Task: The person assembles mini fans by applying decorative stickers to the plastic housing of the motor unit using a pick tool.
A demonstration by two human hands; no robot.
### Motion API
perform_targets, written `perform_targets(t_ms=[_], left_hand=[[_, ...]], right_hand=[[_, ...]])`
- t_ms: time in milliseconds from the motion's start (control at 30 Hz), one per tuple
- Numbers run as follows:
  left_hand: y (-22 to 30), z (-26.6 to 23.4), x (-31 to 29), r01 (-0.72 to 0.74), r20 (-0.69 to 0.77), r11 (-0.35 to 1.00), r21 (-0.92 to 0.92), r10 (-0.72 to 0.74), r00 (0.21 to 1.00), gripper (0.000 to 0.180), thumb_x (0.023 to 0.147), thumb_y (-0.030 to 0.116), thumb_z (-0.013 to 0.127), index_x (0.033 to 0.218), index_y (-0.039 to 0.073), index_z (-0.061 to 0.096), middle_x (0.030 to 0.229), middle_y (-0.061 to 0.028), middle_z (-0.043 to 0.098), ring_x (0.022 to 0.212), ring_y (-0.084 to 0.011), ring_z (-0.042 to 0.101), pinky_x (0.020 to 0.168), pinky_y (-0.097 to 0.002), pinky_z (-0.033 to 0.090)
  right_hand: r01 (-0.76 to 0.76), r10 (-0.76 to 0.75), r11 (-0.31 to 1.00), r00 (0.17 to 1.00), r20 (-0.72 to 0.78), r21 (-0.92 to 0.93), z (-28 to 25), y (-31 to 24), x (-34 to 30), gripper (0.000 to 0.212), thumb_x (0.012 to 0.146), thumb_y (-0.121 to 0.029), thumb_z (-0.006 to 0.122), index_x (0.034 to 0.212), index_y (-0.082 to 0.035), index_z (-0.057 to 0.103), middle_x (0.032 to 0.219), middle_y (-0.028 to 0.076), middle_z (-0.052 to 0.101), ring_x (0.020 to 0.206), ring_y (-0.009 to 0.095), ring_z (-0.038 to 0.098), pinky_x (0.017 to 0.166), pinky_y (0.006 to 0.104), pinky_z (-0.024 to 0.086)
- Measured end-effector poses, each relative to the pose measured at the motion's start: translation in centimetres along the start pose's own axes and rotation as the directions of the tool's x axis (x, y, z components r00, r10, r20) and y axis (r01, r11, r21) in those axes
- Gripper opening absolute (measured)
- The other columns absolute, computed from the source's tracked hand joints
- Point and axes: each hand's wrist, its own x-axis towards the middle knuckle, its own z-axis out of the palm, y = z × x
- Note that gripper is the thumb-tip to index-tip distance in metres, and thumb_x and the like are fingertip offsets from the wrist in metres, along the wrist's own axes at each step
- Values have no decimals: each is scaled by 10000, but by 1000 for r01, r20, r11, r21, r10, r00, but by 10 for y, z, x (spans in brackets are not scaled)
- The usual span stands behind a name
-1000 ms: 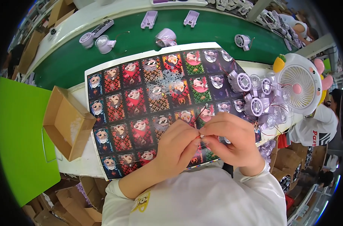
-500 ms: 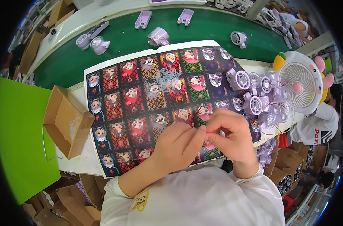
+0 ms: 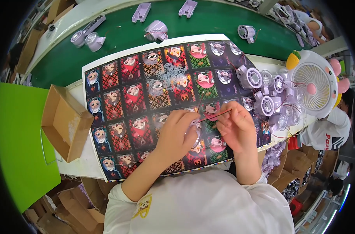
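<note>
Over the printed sheet (image 3: pixel 136 105), my left hand (image 3: pixel 173 134) curls around a small lilac and clear part (image 3: pixel 195 128), mostly hidden by the fingers. Thin dark wires (image 3: pixel 214 117) run from it toward the right. With thumb and forefinger, my right hand (image 3: pixel 238 126) pinches the far end of these wires, its other fingers loosely bent. A loose pile of small translucent rings (image 3: pixel 167 80) lies on the sheet beyond my hands. To the right, several lilac round housings (image 3: pixel 266 106) with clear lenses and red and black wires are heaped together.
An open cardboard box (image 3: pixel 64 136) stands left, beside a bright green panel (image 3: pixel 19 144). At right is a white fan (image 3: pixel 311 85) with pink ears. Lilac housings and handle shells (image 3: pixel 141 12) lie on the green belt (image 3: pixel 208 27). Another person (image 3: pixel 329 126) is at far right.
My hands, close together before, have moved apart. The right hand has drawn the wire end up and to the right, and the wires now stretch between both hands.
</note>
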Motion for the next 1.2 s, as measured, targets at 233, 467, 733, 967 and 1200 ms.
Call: perform_targets(t_ms=[233,467,733,967,1200], left_hand=[[-4,1,2,97,87,985,-139,-86,993,284,809,36,564,1083,-21,612,1000,-190,644,917,-380,604,809,-453,476],[-6,-1,2,69,100,984,-164,-53,994,292,810,32,559,1091,-27,612,991,-191,646,914,-382,607,815,-447,478],[-8,1,3,73,86,981,-181,-59,995,323,807,28,557,1119,5,638,1012,-161,662,913,-351,614,836,-425,483],[-7,5,2,36,26,986,-160,-33,999,371,802,-27,527,1147,17,655,857,-159,631,748,-295,604,723,-371,477],[-8,5,-4,153,54,978,-140,-146,988,366,811,37,584,1172,4,636,1006,-188,668,895,-354,619,825,-425,495]], right_hand=[[-5,-18,797,999,-33,-604,7,26,1,189,884,33,615,1070,7,631,891,35,586,794,84,575,665,237,474],[230,-155,306,969,190,-924,19,22,5,168,789,87,642,935,6,655,821,77,572,633,138,576,575,264,461],[380,-217,82,909,355,-921,19,15,10,156,782,79,652,910,-10,651,855,110,597,715,237,599,612,317,481],[65,-241,-477,949,202,-876,-33,-11,1,173,786,-8,688,938,-12,605,937,144,573,904,347,546,795,424,452],[318,-77,-1,945,317,-948,11,2,-16,119,855,22,605,940,-15,531,874,170,561,796,376,576,705,424,477]])
